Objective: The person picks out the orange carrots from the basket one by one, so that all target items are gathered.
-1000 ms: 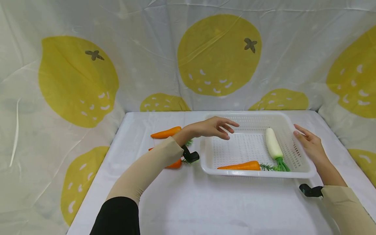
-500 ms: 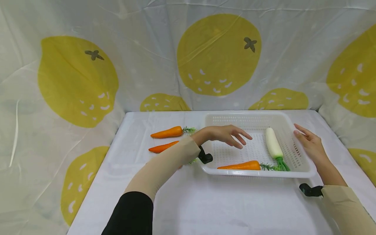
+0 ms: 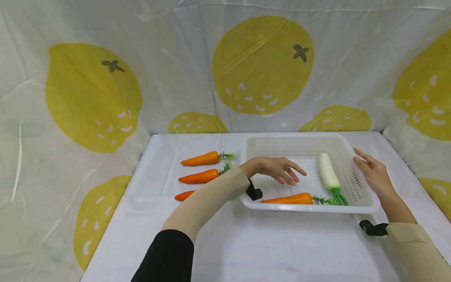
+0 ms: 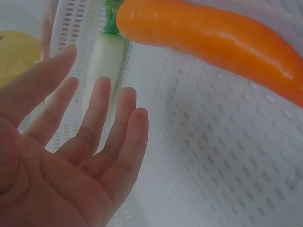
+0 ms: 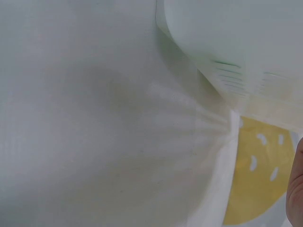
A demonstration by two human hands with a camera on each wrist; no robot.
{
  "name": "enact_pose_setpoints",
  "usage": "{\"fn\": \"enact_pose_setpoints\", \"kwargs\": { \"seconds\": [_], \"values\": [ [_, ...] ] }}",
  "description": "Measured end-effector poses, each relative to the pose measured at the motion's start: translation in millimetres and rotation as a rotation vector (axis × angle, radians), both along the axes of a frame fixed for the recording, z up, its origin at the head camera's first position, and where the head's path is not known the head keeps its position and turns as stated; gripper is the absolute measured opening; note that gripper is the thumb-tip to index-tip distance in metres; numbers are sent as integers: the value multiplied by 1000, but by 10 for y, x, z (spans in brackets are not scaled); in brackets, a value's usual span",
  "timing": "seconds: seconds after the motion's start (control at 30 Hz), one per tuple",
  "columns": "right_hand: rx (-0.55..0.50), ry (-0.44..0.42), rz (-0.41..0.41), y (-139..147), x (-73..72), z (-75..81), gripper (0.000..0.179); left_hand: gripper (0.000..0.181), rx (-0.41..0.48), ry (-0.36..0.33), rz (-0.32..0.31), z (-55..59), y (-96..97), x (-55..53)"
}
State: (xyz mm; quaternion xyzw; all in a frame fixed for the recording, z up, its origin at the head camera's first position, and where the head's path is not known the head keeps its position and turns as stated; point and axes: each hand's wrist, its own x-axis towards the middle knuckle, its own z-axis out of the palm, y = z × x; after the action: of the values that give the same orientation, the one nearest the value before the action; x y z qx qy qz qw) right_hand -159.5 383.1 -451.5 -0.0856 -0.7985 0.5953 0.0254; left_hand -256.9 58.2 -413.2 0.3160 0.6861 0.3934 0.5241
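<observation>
In the head view a white perforated plastic basket (image 3: pixel 306 208) stands on the table. My left hand (image 3: pixel 280 170) is over it, palm down, fingers spread and loosely bent, holding nothing. The left wrist view shows the palm and fingers (image 4: pixel 94 142) beside an orange carrot (image 4: pixel 208 38) and a white radish (image 4: pixel 105 59). In the head view that carrot (image 3: pixel 289 198) lies along the basket's near side, its leafy top by the radish's green stems. At the basket's right rim, my right hand (image 3: pixel 374 172) touches the outer side with extended fingers and thumb.
Left of the basket lie an upper carrot (image 3: pixel 201 158), a middle carrot (image 3: pixel 199 177) and a lower carrot (image 3: pixel 184 195), the last partly hidden by my left sleeve (image 3: pixel 211 199). A lemon-print curtain (image 3: pixel 176 70) hangs behind the white-covered table (image 3: pixel 282 246).
My left hand has moved right and nearer to me, further over the basket, uncovering the carrots at left. My right hand and the basket's contents have stayed put.
</observation>
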Motion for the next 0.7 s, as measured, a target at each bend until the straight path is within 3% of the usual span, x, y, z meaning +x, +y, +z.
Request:
{"fn": "enact_pose_setpoints", "kwargs": {
  "seconds": [0.37,0.7],
  "values": [
    [-8,-8,2,5,-6,-5,57,59,-73,-86,-46,-125,70,66],
    [-36,27,18,29,0,-19,53,56,-163,-55,-104,-203,60,100]
  ]
}}
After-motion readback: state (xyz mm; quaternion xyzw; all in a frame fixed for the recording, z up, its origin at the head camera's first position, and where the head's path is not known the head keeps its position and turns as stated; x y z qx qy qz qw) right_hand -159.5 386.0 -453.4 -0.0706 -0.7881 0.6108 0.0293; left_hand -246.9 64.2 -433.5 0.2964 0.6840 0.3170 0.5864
